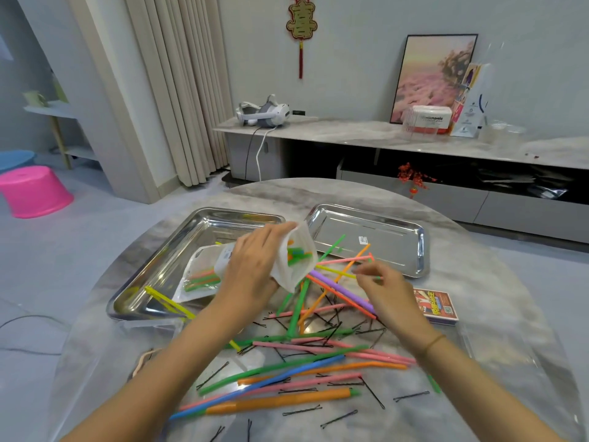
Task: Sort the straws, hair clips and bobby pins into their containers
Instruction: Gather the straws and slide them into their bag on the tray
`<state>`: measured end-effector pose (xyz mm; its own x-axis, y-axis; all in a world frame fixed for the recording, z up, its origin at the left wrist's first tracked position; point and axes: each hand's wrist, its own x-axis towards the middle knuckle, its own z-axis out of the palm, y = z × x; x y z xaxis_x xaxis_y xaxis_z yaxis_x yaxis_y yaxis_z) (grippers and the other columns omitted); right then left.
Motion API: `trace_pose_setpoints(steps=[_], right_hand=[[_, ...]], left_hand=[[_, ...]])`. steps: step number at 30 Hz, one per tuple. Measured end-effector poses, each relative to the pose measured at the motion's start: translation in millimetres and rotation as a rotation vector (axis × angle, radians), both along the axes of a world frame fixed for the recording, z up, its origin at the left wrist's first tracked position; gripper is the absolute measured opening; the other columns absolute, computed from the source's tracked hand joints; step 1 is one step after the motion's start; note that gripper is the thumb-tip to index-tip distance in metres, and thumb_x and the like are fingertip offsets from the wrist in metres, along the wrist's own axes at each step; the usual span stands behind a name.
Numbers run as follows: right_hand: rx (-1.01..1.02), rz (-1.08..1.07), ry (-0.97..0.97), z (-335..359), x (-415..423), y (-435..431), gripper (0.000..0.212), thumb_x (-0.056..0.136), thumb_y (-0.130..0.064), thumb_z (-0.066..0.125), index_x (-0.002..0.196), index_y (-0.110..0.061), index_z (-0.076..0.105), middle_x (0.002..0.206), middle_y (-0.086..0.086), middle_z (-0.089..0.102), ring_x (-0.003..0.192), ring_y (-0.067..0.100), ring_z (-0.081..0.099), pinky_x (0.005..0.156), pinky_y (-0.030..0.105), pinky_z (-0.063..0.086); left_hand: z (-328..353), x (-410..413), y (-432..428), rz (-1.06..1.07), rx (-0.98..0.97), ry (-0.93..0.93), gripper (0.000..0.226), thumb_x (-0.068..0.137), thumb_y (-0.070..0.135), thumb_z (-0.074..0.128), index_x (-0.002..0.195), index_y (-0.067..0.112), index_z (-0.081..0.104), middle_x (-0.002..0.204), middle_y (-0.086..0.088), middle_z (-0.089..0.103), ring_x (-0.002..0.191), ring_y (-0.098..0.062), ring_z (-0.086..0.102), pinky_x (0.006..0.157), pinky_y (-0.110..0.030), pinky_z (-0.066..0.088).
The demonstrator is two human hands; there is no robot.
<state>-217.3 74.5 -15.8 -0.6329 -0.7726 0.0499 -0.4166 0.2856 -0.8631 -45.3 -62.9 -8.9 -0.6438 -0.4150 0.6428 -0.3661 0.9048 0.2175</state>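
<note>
Straws (277, 401) and black bobby pins (339, 418) lie mixed on the round table (318, 193). The left hand (251, 266) grips a white bag (287, 275) of straws above the left tray (191, 224). The right hand (385, 288) has its fingertips drawn together at a thin yellow straw (334, 272), but the blur hides whether they pinch it.

1. Walls (350, 65) pale grey; beige pleated curtain (178, 90) hangs to floor, left of centre.
2. Floor (79, 250) grey, smooth. Pink stool (32, 193) far left, blue stool (16, 159) just behind.
3. Long low cabinet (350, 132) along back wall, marble-look top, dark recess below.
4. On cabinet: white headset (264, 114) w/ cable at left end; framed pink pic (430, 78) leans on wall at right.
5. Red & gold ornament (301, 27) hangs on wall.
6. Foreground: round grey marble-look table (280, 193).
7. Light soft, even.
</note>
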Motion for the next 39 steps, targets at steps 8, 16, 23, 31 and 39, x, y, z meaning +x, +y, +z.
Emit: trace_pose_setpoints(steps=[8,16,23,31,39], right_hand=[[0.298,0.586,0.192,-29,18,-1,0.052,0.070,-0.025,0.082,0.118,-0.023,0.061,0.110,-0.016,0.055,0.104,-0.001,0.052,0.090,0.005,0.039],[0.385,0.723,0.585,-50,48,4,0.084,0.061,-0.071,0.068,0.129,-0.029,0.041,0.125,-0.011,0.037,0.119,0.010,0.036,0.104,0.030,0.034],[0.303,0.735,0.777,-55,53,5,0.073,0.072,-0.056,0.064,0.133,-0.025,0.039,0.128,-0.007,0.038,0.121,0.014,0.034,0.102,0.027,0.026],[0.247,0.772,0.855,-54,62,9,0.035,0.081,-0.016,0.047,0.116,-0.018,0.049,0.114,0.002,0.048,0.107,0.022,0.044,0.091,0.031,0.031],[0.275,0.752,1.037,-68,62,9,0.026,0.061,-0.017,0.064,0.086,-0.017,0.055,0.082,0.000,0.056,0.075,0.018,0.056,0.062,0.026,0.041]], left_hand=[[20,27,-37,0.090,-0.066,0.034,0.068,0.065,0.018,0.073,0.126,0.027,0.043,0.118,0.005,0.059,0.110,-0.013,0.047,0.086,-0.026,0.025],[5,48,-61,0.137,0.000,-0.102,0.076,0.064,0.012,0.081,0.125,0.034,0.040,0.117,0.007,0.059,0.112,-0.017,0.048,0.091,-0.029,0.019],[-8,44,-58,0.079,0.071,-0.309,0.079,0.068,0.010,0.076,0.124,0.044,0.033,0.120,0.014,0.054,0.116,-0.011,0.044,0.089,-0.026,0.019],[-28,36,-47,0.032,0.108,-0.502,0.073,0.072,0.015,0.074,0.132,0.038,0.039,0.122,0.012,0.049,0.119,-0.014,0.041,0.087,-0.026,0.020],[-33,39,-42,-0.054,0.161,-0.617,0.082,0.071,0.014,0.072,0.141,0.033,0.033,0.132,0.005,0.043,0.124,-0.018,0.036,0.098,-0.031,0.024]])
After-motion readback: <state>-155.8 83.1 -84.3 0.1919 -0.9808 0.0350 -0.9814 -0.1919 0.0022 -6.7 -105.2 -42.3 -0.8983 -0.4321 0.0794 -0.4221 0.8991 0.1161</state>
